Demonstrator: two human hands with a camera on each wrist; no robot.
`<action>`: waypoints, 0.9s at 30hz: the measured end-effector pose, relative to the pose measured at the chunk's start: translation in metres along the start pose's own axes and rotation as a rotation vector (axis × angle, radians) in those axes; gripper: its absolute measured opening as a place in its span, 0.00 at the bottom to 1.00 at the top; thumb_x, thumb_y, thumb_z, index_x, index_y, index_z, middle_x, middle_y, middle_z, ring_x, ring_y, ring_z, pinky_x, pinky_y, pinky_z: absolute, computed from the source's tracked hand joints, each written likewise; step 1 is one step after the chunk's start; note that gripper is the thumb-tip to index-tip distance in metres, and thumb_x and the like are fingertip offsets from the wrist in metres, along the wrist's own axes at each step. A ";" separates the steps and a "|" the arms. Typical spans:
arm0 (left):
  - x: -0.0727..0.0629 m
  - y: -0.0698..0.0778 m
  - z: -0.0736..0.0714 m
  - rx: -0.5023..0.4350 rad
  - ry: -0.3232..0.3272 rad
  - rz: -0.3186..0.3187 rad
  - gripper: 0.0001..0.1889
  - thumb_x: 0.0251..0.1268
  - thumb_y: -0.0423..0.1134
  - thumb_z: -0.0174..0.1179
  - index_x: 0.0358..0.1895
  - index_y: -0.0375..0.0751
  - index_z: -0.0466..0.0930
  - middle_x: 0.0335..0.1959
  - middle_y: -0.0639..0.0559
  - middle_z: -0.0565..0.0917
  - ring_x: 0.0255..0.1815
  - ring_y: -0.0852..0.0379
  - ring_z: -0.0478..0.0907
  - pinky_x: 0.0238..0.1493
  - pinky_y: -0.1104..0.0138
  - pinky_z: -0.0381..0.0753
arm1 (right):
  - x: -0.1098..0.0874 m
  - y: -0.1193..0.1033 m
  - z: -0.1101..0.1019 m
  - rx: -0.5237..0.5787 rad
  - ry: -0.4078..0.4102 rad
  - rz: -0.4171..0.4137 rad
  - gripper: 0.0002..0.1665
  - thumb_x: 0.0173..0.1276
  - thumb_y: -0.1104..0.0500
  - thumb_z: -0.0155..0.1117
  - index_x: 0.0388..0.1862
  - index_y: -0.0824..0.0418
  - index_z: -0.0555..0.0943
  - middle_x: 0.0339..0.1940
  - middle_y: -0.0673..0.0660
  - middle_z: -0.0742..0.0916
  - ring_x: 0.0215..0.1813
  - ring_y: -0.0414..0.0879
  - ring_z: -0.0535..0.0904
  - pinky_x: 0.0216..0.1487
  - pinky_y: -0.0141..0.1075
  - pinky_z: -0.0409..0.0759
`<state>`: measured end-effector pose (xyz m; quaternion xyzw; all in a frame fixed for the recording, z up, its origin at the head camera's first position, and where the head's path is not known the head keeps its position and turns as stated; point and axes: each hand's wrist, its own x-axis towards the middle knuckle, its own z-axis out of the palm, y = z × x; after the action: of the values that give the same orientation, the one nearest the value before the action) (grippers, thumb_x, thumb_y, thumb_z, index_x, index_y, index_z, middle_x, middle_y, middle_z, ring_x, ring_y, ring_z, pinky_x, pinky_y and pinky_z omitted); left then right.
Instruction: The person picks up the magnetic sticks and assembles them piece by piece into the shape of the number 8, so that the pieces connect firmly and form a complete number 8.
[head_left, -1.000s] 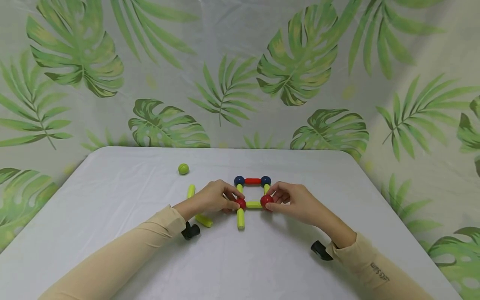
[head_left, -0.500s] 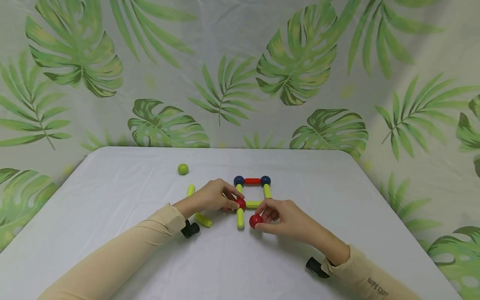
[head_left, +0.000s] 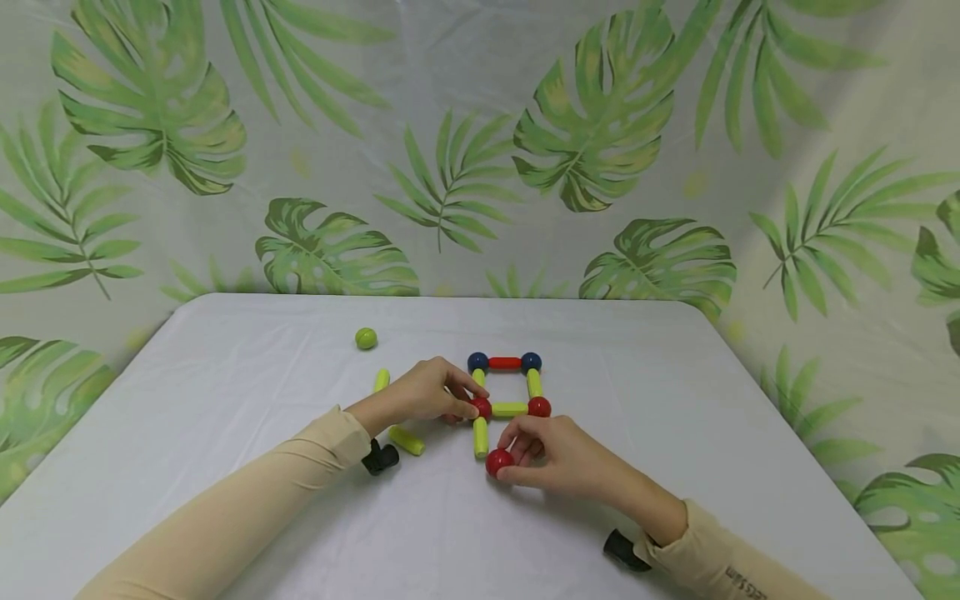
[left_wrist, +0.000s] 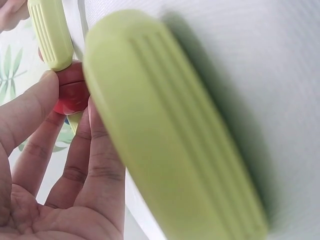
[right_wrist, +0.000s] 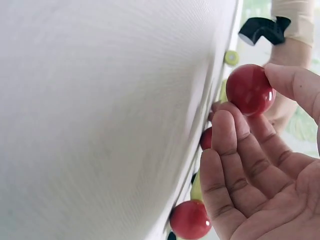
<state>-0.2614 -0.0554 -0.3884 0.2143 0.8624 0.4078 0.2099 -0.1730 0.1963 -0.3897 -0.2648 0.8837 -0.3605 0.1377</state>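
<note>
My left hand (head_left: 427, 392) pinches a red ball (left_wrist: 72, 92) at the near-left corner of a square made of magnetic sticks and balls. Two blue balls (head_left: 477, 361) joined by a red stick (head_left: 504, 363) form its far side. Lime-green sticks (head_left: 510, 409) make up the other sides, and a second red ball (head_left: 539, 407) sits at the near-right corner. From the left corner another lime-green stick (head_left: 481, 439) points towards me. Close to that stick's free end, my right hand (head_left: 566, 458) holds a third red ball (right_wrist: 250, 90) between thumb and fingertips.
Left of the square lie loose lime-green sticks (head_left: 407, 440), one of them (head_left: 382, 380) partly behind the left hand. A lime-green ball (head_left: 366, 337) rests farther back on the white table (head_left: 637, 350). Leaf-patterned cloth (head_left: 450, 167) hangs behind it.
My right hand has come from the square's near-right corner towards me and left, carrying a red ball. The corner's red ball is now uncovered. My left hand has stayed put.
</note>
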 end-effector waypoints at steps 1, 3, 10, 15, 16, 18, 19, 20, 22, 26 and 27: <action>0.000 0.000 0.000 -0.001 0.000 0.000 0.13 0.68 0.36 0.74 0.55 0.48 0.93 0.42 0.51 0.93 0.30 0.58 0.84 0.39 0.68 0.86 | 0.000 0.000 0.001 0.000 -0.001 0.000 0.16 0.69 0.50 0.79 0.48 0.55 0.84 0.34 0.44 0.88 0.38 0.36 0.83 0.43 0.28 0.83; 0.000 0.000 0.000 -0.006 0.000 -0.001 0.13 0.68 0.36 0.74 0.55 0.47 0.93 0.42 0.51 0.93 0.31 0.58 0.85 0.39 0.68 0.87 | 0.001 -0.001 0.002 0.002 0.000 -0.007 0.16 0.69 0.50 0.79 0.47 0.55 0.84 0.34 0.45 0.88 0.38 0.36 0.83 0.43 0.29 0.83; 0.000 0.000 0.001 -0.009 0.003 -0.005 0.13 0.68 0.35 0.74 0.55 0.47 0.93 0.42 0.51 0.93 0.31 0.58 0.85 0.39 0.67 0.87 | 0.003 -0.002 0.006 0.010 0.004 -0.009 0.16 0.68 0.51 0.80 0.47 0.55 0.84 0.34 0.45 0.88 0.38 0.37 0.83 0.43 0.28 0.83; 0.000 0.000 0.001 -0.007 0.005 -0.007 0.13 0.68 0.35 0.74 0.54 0.48 0.93 0.42 0.51 0.93 0.30 0.58 0.85 0.39 0.67 0.87 | 0.006 -0.005 0.007 0.010 0.002 0.006 0.16 0.68 0.50 0.80 0.47 0.55 0.84 0.34 0.45 0.88 0.38 0.38 0.83 0.42 0.28 0.83; 0.000 0.000 0.001 -0.008 0.006 -0.007 0.13 0.68 0.35 0.74 0.54 0.47 0.93 0.42 0.51 0.93 0.30 0.58 0.85 0.39 0.67 0.87 | 0.006 -0.005 0.007 0.009 0.002 0.009 0.16 0.68 0.51 0.80 0.47 0.55 0.84 0.34 0.45 0.88 0.38 0.38 0.83 0.42 0.28 0.83; 0.000 0.000 0.001 -0.010 0.004 -0.004 0.13 0.68 0.35 0.74 0.54 0.47 0.93 0.42 0.51 0.93 0.30 0.58 0.85 0.39 0.67 0.87 | 0.007 -0.007 0.008 0.010 0.001 0.012 0.16 0.68 0.51 0.81 0.47 0.55 0.84 0.34 0.45 0.87 0.38 0.38 0.83 0.42 0.28 0.83; -0.001 0.000 0.001 -0.012 0.004 -0.004 0.13 0.68 0.35 0.74 0.54 0.47 0.93 0.42 0.51 0.93 0.30 0.58 0.85 0.39 0.67 0.87 | 0.007 -0.007 0.008 0.011 0.000 0.013 0.16 0.68 0.51 0.81 0.47 0.56 0.84 0.34 0.45 0.87 0.38 0.38 0.83 0.42 0.28 0.83; -0.001 0.000 0.001 -0.014 0.003 -0.003 0.13 0.68 0.35 0.74 0.54 0.47 0.93 0.42 0.51 0.93 0.30 0.58 0.85 0.39 0.67 0.87 | 0.008 -0.008 0.008 0.010 -0.001 0.013 0.16 0.68 0.51 0.81 0.47 0.55 0.84 0.34 0.45 0.87 0.38 0.39 0.83 0.42 0.28 0.84; -0.001 0.000 0.000 -0.016 0.002 -0.002 0.13 0.68 0.35 0.74 0.54 0.47 0.93 0.42 0.51 0.93 0.30 0.58 0.85 0.39 0.67 0.87 | 0.009 -0.008 0.009 0.012 -0.004 0.015 0.17 0.67 0.51 0.81 0.47 0.56 0.84 0.34 0.46 0.87 0.38 0.39 0.84 0.42 0.28 0.84; 0.000 -0.001 0.000 -0.020 0.001 -0.001 0.13 0.68 0.35 0.74 0.54 0.47 0.93 0.43 0.50 0.93 0.30 0.58 0.85 0.39 0.67 0.87 | 0.011 -0.008 0.010 0.014 -0.008 0.015 0.17 0.67 0.51 0.81 0.47 0.55 0.84 0.34 0.46 0.87 0.38 0.39 0.83 0.42 0.27 0.84; 0.000 -0.001 0.000 -0.019 0.001 0.000 0.13 0.68 0.35 0.74 0.54 0.47 0.93 0.43 0.50 0.93 0.30 0.58 0.85 0.39 0.67 0.87 | 0.011 -0.008 0.010 0.016 -0.008 0.011 0.16 0.68 0.52 0.81 0.46 0.56 0.84 0.34 0.46 0.87 0.38 0.39 0.83 0.42 0.27 0.84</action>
<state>-0.2611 -0.0561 -0.3892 0.2121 0.8586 0.4161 0.2115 -0.1748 0.1796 -0.3919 -0.2603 0.8817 -0.3658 0.1452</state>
